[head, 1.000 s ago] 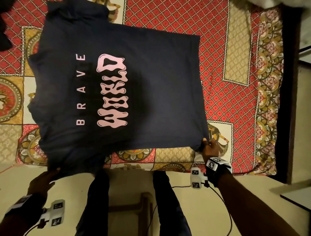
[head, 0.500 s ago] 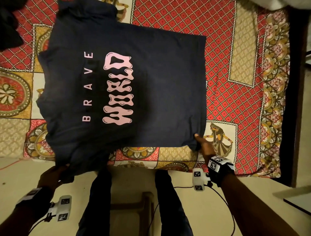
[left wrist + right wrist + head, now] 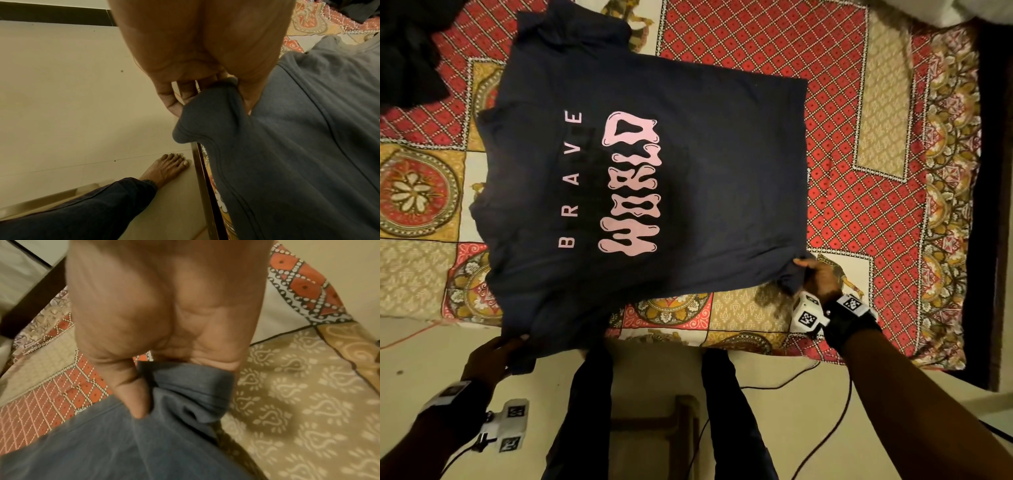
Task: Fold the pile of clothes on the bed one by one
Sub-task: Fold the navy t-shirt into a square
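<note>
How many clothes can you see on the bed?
2. A navy BRAVE WORLD T-shirt is spread across the bedspread, both hands gripping its near corners. A dark garment sits bunched at the far left corner; it may be several pieces.

Wooden stool (image 3: 654,425) on floor; black cable (image 3: 825,428) beside it.

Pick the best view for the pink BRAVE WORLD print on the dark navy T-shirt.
Head view: the pink BRAVE WORLD print shows whole on the dark navy T-shirt. Both wrist views show only plain fabric gripped by the left hand and right hand.
</note>
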